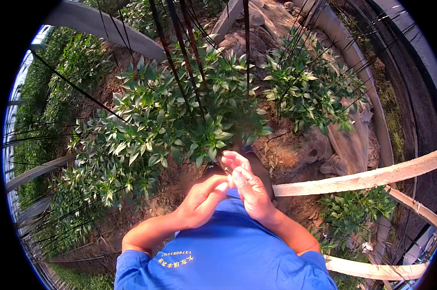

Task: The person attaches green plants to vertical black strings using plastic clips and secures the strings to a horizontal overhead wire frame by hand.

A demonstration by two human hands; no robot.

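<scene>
My left hand [203, 200] and my right hand [252, 188] meet in front of my blue shirt [225, 246], at waist height. The left fingers are bent, with the thumb along them, and their tips reach the right hand. On the right, the fingers curl loosely and the thumb points up towards them. A small thin thing may sit between the fingertips; it is too small and bright to make out. Just beyond my hands grow leafy green plants [204, 134], probably peppers. Dark trouser legs [260, 170] show partly behind the right hand.
Dark strings [175, 54] run down among the plants. Pale concrete-like bars [360, 179] cross at the right, and a grey beam [106, 27] spans the upper left. Crumpled plastic sheeting [349, 148] lies on brown soil [291, 156]. More plant rows [77, 58] stand at the left.
</scene>
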